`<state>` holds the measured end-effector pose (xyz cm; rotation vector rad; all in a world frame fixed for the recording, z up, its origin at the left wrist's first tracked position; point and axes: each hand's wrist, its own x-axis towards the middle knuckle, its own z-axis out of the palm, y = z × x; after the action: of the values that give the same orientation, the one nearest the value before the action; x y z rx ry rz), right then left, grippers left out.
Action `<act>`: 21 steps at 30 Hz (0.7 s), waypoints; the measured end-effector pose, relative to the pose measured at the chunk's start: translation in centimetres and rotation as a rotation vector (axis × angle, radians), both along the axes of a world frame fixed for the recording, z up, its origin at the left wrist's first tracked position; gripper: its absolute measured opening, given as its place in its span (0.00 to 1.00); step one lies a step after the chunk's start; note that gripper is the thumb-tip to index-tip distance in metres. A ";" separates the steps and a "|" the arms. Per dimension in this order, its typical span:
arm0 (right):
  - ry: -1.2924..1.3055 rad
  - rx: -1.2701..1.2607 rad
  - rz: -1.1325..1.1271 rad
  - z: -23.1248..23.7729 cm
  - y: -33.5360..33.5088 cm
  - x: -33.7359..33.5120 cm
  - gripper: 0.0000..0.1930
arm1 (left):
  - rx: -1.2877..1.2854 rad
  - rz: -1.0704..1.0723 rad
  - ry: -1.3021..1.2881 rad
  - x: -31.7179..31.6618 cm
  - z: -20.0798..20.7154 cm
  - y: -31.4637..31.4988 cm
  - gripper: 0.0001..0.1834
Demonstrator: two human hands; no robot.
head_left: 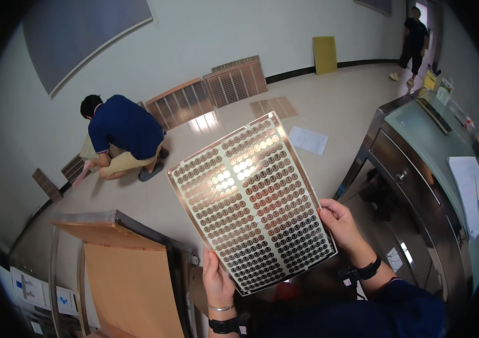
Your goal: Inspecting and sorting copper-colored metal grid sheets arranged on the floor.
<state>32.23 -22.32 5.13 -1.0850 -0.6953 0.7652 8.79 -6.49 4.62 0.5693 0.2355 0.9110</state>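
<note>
A flat rectangular panel [251, 205], pale with rows of small shiny copper-coloured rounded shapes, is held up tilted before me. It looks like a circuit board panel, and light glints off its upper half. My left hand [217, 279] grips its lower left edge, thumb along the rim. On the right edge, a little higher, my right hand [338, 222] has closed, with its thumb at the rim. The fingers behind the panel are hidden on both sides. Both wrists carry black straps, and a silver bracelet [221, 308] sits on the left one.
A metal desk [406, 166] with a glass top and papers [470, 191] stands right. At lower left is a brown-boarded metal rack [127, 281]. More panels [235, 81] lean on the far wall. One person [121, 132] crouches left; another [414, 42] stands by the doorway.
</note>
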 end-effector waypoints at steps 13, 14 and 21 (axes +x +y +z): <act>-0.044 -0.016 0.001 0.0 -0.2 -0.3 0.20 | 0.010 -0.006 -0.003 -0.3 -0.9 0.0 0.21; -0.036 -0.013 0.003 -0.1 -0.1 -0.4 0.21 | 0.016 -0.001 0.005 -0.4 -0.9 0.0 0.21; 0.070 -0.017 0.021 -0.5 0.7 -0.5 0.21 | 0.003 -0.014 0.010 -0.3 -1.0 -0.1 0.21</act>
<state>31.71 -21.64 4.63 -1.0625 -0.6431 0.8246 8.51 -6.59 3.58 0.5778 0.2389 0.8956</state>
